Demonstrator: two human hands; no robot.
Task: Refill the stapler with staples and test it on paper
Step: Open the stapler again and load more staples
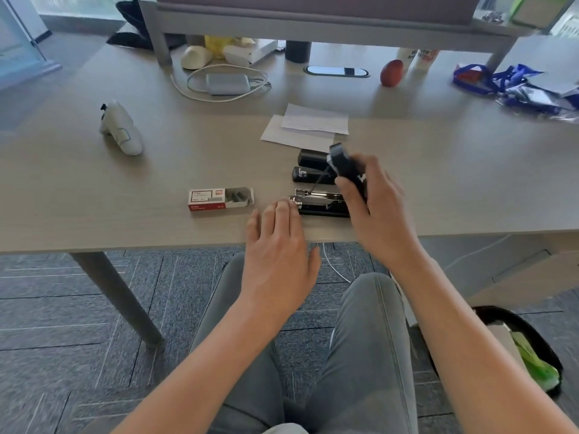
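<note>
A black stapler (319, 203) lies near the table's front edge with its top swung up and its shiny metal staple channel exposed. My right hand (372, 208) grips the raised black top cover (344, 166). My left hand (279, 242) is flat, fingers apart, its fingertips touching the front end of the metal channel. A red and white staple box (219, 198) lies open to the left, staples showing inside. Two white paper sheets (307, 126) lie behind. A second black stapler (313, 170) sits just behind the open one.
A white game controller (120, 128) lies at the left. A grey charger with a white cable (225, 84), a red apple (391, 73) and blue bags (513, 86) sit farther back. A shelf riser (313, 29) spans the rear. A bin (520, 349) stands on the floor at the right.
</note>
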